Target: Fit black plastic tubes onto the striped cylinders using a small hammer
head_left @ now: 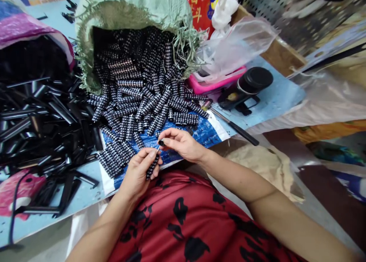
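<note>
My left hand [143, 166] is closed around a black tube patterned with white marks [153, 167], held at a slant near the table's front edge. A thin light-coloured pin or rod sticks out of its upper end. Just above that end, my right hand [183, 143] pinches a small round black cap [161, 142] between thumb and fingers. The cap looks very close to the rod; whether they touch I cannot tell. Behind my hands lies a heap of similar patterned tubes [154, 106], spilling from a green woven sack [137, 7]. Several more tubes lie in a row [114, 159] left of my left hand.
Plain black tubular parts [37, 109] pile up on the left, before a purple-edged bag [57, 26]. At right are a black flask [247, 87], a pink tray [200, 85], a clear plastic bag [228, 48] and a dark-handled tool [240, 131]. A blue sheet [206, 130] lies beneath the heap.
</note>
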The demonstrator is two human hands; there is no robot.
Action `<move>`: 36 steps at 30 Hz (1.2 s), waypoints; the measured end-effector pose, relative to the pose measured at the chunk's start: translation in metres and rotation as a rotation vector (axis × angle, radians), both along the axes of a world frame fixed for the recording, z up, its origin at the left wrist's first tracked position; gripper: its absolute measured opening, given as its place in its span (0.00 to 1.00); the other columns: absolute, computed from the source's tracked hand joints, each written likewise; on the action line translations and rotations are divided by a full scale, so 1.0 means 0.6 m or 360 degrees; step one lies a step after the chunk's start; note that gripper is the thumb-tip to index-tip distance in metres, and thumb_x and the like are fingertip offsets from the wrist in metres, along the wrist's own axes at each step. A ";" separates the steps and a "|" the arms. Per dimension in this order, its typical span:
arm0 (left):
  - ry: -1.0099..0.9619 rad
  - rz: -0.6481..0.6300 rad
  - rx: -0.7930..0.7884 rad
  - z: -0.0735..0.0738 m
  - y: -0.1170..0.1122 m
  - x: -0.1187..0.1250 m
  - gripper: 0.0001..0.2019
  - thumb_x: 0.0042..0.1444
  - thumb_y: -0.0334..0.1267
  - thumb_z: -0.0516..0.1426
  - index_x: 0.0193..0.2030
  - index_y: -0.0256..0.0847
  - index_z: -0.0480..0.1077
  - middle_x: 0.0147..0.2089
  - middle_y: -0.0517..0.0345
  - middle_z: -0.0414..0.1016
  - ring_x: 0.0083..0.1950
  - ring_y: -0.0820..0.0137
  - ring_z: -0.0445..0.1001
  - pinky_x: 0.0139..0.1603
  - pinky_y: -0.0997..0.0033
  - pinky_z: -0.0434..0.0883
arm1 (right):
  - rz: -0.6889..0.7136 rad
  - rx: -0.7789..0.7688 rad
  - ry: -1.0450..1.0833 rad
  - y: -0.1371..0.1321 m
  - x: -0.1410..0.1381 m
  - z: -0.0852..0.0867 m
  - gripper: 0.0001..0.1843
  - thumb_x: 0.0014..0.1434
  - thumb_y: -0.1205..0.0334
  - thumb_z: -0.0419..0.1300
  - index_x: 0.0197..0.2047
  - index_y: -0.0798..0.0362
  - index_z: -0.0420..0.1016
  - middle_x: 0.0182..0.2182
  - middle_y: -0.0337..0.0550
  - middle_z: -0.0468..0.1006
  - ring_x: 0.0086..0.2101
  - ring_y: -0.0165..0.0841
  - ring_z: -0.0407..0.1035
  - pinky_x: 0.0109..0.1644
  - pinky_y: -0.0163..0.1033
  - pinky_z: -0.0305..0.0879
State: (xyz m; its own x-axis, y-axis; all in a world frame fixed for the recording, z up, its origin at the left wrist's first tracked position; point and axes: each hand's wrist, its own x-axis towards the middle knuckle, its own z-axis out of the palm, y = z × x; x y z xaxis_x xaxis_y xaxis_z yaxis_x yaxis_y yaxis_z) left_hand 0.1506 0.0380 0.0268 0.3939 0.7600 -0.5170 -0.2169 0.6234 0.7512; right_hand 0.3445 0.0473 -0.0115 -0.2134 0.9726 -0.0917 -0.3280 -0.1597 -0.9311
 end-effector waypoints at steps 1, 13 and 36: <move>-0.0001 -0.0025 0.0004 0.000 -0.001 0.003 0.19 0.53 0.49 0.71 0.40 0.34 0.75 0.29 0.55 0.76 0.20 0.79 0.66 0.19 0.82 0.59 | 0.0017 -0.0075 0.0126 -0.002 -0.004 0.000 0.19 0.62 0.47 0.69 0.47 0.53 0.75 0.40 0.40 0.78 0.38 0.28 0.75 0.48 0.37 0.75; -0.0161 0.0460 -0.0021 0.006 0.010 0.011 0.16 0.60 0.44 0.65 0.50 0.44 0.67 0.37 0.60 0.72 0.31 0.74 0.71 0.31 0.75 0.72 | 0.0643 0.0907 -0.0489 -0.066 -0.022 0.037 0.18 0.67 0.61 0.64 0.59 0.55 0.78 0.39 0.45 0.80 0.37 0.29 0.72 0.46 0.36 0.71; 0.0019 -0.0055 0.0280 -0.020 -0.040 -0.018 0.16 0.66 0.51 0.61 0.47 0.39 0.74 0.31 0.61 0.73 0.20 0.81 0.63 0.20 0.80 0.57 | -0.0054 -0.0346 0.0489 -0.038 -0.040 0.017 0.16 0.58 0.54 0.74 0.45 0.53 0.80 0.39 0.38 0.80 0.35 0.25 0.77 0.45 0.32 0.76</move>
